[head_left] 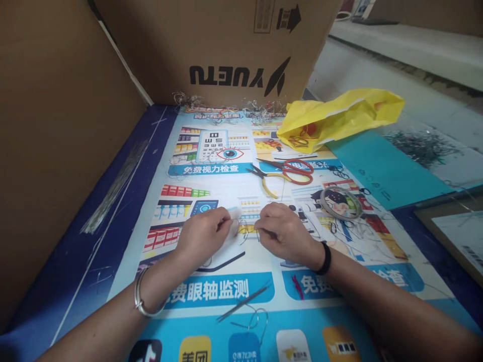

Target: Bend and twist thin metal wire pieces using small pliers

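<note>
My left hand point(206, 234), with a silver bangle on its wrist, is closed in a pinch on one side of a thin looped wire point(243, 230). From the other side my right hand point(284, 232), wearing a black wristband, pinches at the same wire. Its curved loops show in the gap between the hands; the ends are hidden by the fingers. Beyond the hands lie yellow-handled pliers point(267, 182) with jaws apart, and red-handled scissors point(300, 173). Closer to me are a slim grey pointed piece point(241, 305) and a loose bent wire point(260, 322).
A printed poster point(260, 286) covers the table. A cardboard box point(226, 45) walls the back. At right are a yellow bag point(347, 118), a tape roll point(359, 202) and a pile of dark wire bits point(422, 146). Straight wires point(113, 191) lie at left.
</note>
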`<state>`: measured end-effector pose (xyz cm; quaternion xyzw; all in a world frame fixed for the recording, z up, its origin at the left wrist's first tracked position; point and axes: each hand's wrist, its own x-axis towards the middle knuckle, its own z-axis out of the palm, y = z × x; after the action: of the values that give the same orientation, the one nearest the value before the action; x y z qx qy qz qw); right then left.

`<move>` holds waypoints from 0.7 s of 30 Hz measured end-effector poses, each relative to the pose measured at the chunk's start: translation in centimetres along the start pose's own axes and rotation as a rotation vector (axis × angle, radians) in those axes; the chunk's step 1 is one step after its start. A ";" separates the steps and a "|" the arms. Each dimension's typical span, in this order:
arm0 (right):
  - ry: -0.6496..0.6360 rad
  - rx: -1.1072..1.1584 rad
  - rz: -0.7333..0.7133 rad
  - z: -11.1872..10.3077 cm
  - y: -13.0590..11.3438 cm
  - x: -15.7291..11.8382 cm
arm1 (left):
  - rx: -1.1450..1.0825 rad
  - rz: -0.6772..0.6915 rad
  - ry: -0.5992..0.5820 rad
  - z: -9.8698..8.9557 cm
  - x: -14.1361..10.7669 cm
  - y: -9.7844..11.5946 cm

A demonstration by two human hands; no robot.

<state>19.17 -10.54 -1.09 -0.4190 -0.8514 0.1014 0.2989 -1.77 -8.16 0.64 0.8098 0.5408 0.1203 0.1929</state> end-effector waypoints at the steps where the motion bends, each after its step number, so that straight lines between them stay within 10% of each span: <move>1: 0.011 0.004 -0.005 0.0 0.0 0.0 | -0.003 0.005 0.000 0.0 0.0 0.0; 21: -0.030 -0.226 -0.033 0.2 -2.2 -0.4 | 0.053 0.038 -0.002 0.4 -0.2 0.4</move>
<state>17.80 -12.18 -0.52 -0.4345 -0.8685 0.0060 0.2386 -1.38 -8.60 0.43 0.8251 0.5279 0.1086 0.1696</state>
